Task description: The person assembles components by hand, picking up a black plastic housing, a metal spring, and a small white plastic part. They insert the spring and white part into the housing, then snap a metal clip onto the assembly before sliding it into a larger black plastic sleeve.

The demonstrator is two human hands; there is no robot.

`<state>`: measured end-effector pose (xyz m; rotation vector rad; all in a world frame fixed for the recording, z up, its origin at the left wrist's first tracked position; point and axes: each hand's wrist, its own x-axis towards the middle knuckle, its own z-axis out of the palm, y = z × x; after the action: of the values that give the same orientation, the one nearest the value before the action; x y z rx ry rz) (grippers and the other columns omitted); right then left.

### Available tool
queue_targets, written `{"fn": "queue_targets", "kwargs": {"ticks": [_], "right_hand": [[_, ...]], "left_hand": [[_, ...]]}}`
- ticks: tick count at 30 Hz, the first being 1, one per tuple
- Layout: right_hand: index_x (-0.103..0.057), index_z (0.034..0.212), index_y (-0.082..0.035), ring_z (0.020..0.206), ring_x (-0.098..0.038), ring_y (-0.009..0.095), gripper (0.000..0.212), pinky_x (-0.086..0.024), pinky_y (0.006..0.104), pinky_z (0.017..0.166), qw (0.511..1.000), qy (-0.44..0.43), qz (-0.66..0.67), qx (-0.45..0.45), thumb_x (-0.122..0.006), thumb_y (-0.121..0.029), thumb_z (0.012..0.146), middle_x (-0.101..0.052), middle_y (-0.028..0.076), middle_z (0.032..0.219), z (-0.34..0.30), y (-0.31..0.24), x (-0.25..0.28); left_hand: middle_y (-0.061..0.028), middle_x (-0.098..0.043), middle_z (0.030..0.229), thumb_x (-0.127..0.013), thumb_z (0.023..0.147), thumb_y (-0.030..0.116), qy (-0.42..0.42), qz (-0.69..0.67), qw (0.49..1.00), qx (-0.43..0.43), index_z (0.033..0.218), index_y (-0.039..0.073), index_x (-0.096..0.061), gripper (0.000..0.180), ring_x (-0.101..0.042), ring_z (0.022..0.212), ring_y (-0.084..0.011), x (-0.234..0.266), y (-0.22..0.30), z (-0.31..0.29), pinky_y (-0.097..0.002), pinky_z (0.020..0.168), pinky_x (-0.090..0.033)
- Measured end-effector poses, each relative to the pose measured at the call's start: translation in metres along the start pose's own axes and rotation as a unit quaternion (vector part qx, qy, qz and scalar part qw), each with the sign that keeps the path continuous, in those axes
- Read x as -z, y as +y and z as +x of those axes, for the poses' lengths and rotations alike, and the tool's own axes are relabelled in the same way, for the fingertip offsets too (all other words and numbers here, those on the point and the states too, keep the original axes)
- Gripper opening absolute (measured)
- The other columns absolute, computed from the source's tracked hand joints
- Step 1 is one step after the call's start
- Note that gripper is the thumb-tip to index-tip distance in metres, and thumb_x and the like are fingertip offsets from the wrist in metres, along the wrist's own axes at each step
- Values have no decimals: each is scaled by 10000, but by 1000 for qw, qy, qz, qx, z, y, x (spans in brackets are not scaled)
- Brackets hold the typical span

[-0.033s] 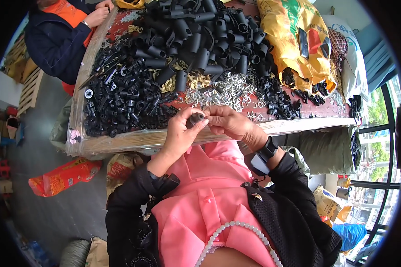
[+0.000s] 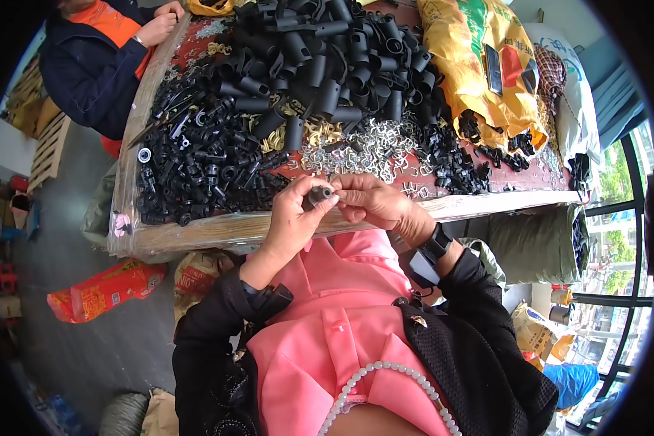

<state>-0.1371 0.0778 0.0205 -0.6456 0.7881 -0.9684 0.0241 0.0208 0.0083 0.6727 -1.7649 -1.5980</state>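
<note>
My left hand [image 2: 292, 215] is closed around a short dark cylindrical part [image 2: 317, 195], just past the near edge of the table. A round end with a small hole in its middle faces my right hand [image 2: 374, 200]. The fingers of that hand are pinched together right beside this end; whatever lies between them is too small and hidden to name. Beyond both hands spreads a pile of small silvery metal clips [image 2: 370, 154]. Small black fittings [image 2: 211, 163] are heaped to the left, and larger black tubes [image 2: 328, 94] farther back.
A wooden-edged table [image 2: 218, 231] with a red top carries the piles. On its right side lies a yellow woven sack [image 2: 479, 65] with a phone [image 2: 493, 70] on it. Another person [image 2: 98, 65] works at the far left corner. A red bag [image 2: 109, 291] lies on the floor.
The end of the dark part is turned very slightly between my fingers. Both hands otherwise keep their place.
</note>
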Motion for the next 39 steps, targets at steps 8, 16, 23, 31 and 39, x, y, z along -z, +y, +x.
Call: {"fn": "queue_targets", "kwargs": {"ticks": [8,16,23,31,39], "right_hand": [[-503,802,-51,445,-298,42,123,-262,184,438,992,31,123,7,-506,-171,831,-447,-17,654,-5,7,-8],[-513,816,-50,458,-305,41,109,-275,177,443,991,79,104,41,-497,-155,837,-461,-17,681,-3,7,-17],[-508,821,-42,499,-345,39,90,-301,175,470,985,108,-74,112,-488,-128,842,-467,-22,712,-1,12,-15],[-507,807,-28,707,-461,174,63,-378,268,623,782,180,-512,305,-544,-61,768,-514,63,819,-6,1,-16],[-521,785,-46,950,-413,286,180,-341,370,786,599,193,-696,346,-582,-1,621,-464,102,1001,-11,-1,-32]], "left_hand": [[-57,-528,717,-617,705,18,38,77,985,-151,754,12,-525,104,-517,636,-126,-2,5,4,-241,582,-409],[-26,-523,653,-602,742,52,57,-16,997,-47,734,6,-520,94,-491,593,-83,-4,1,2,-220,558,-404],[-9,-534,732,-546,799,112,3,-107,991,86,860,35,-520,102,-499,633,-69,1,-3,1,-194,550,-406],[-64,-533,962,-471,841,143,-57,-459,856,229,1131,37,-422,313,-548,671,-131,10,4,1,-219,552,-439],[-82,-537,970,-447,859,151,-45,-375,887,264,1143,8,-425,319,-575,785,-169,6,5,-5,-252,687,-486]]}}
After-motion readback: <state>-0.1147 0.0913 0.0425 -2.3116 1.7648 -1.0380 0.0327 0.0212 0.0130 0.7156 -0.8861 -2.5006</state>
